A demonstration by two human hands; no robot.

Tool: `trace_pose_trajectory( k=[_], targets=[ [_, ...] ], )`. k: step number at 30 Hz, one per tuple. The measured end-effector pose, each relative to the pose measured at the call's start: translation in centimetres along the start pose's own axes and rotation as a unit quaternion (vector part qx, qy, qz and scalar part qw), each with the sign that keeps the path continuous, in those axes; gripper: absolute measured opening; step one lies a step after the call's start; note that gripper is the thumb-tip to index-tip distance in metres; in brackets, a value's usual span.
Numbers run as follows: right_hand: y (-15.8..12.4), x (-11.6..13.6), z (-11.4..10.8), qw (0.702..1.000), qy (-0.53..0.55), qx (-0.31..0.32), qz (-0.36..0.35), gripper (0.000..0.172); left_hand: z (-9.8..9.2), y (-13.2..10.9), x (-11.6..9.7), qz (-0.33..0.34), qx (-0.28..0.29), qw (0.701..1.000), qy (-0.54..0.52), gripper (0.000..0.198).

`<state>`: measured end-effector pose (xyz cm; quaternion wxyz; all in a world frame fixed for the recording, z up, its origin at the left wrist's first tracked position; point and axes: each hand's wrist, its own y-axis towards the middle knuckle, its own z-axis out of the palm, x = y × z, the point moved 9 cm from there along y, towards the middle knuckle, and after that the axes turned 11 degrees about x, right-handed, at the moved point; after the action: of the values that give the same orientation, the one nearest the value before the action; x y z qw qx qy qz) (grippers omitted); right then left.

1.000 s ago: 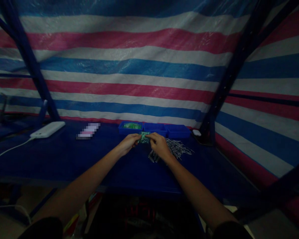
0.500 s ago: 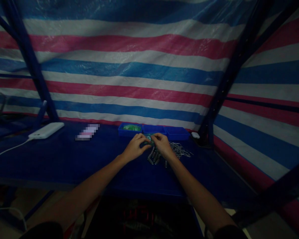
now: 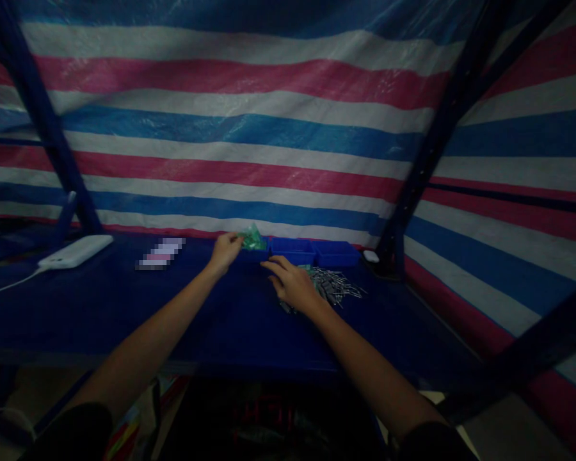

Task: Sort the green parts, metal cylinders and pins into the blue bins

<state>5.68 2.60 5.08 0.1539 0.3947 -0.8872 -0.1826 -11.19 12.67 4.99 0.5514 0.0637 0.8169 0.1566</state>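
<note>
My left hand (image 3: 225,249) reaches to the leftmost of three blue bins (image 3: 295,250) at the back of the dark blue table and pinches a small green circuit board (image 3: 252,239) lifted at an angle above that bin. My right hand (image 3: 292,285) rests on the table in front of the middle bin, fingers loosely curled over the near edge of a pile of grey metal-legged components (image 3: 336,286). Whether it holds one of them is hidden.
A white power bank (image 3: 75,251) with a cable lies at the table's left. A small pale card (image 3: 160,253) lies between it and the bins. A small white object (image 3: 371,256) sits by the right upright post (image 3: 413,186). A striped tarpaulin hangs behind.
Both hands were together on a green board in front of the bins. Now my left hand has moved up and left to the leftmost bin with a green board, and my right has stayed by the components.
</note>
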Motion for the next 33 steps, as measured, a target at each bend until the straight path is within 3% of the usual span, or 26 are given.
trace_pose_trajectory(
  k=[2,6,10,14,17,19,21,23,25,27,30,33],
  targets=[
    [0.1,-0.5,0.2,1.000,0.026,0.003,0.014,0.043,-1.9,2.4,0.1,0.018,-0.026,0.995,0.094,0.023],
    [0.1,-2.9,0.1,0.996,0.074,0.019,0.046,0.034,-1.5,5.7,1.9,-0.006,0.085,0.970,0.229,0.019],
    [-0.3,-6.6,-0.5,0.990,0.092,0.044,0.101,0.027,-0.7,6.5,2.9,-0.022,0.132,0.955,0.264,0.006],
    [-1.6,-10.5,-0.8,0.973,0.094,0.063,0.199,0.031,-0.1,6.4,2.0,-0.028,0.124,0.945,0.300,0.005],
    [-2.4,-12.4,-0.8,0.965,0.087,0.063,0.239,0.031,0.3,4.8,-0.1,0.013,0.063,0.941,0.331,0.021],
    [-2.9,-13.4,-1.0,0.963,0.070,0.054,0.257,0.028,0.3,2.4,-2.6,0.095,-0.048,0.925,0.364,0.033],
    [-3.4,-14.2,-0.9,0.958,0.068,0.061,0.272,0.028,1.6,-0.3,-3.6,0.130,-0.082,0.920,0.359,0.032],
    [-3.7,-14.4,-0.3,0.953,0.096,0.092,0.272,0.036,4.1,-2.6,-4.0,0.158,-0.039,0.925,0.342,0.026],
    [-3.8,-14.0,0.5,0.949,0.131,0.136,0.253,0.046,7.5,-4.9,-4.8,0.213,0.056,0.914,0.340,0.021],
    [-3.7,-13.2,1.3,0.948,0.145,0.167,0.230,0.051,9.7,-6.9,-5.7,0.256,0.102,0.902,0.331,0.020],
    [-3.3,-11.9,2.0,0.954,0.127,0.179,0.205,0.047,11.4,-8.1,-6.0,0.270,0.147,0.897,0.318,0.020],
    [-2.6,-11.0,2.0,0.963,0.116,0.152,0.189,0.041,11.5,-7.5,-4.9,0.242,0.169,0.903,0.310,0.020]
  ],
)
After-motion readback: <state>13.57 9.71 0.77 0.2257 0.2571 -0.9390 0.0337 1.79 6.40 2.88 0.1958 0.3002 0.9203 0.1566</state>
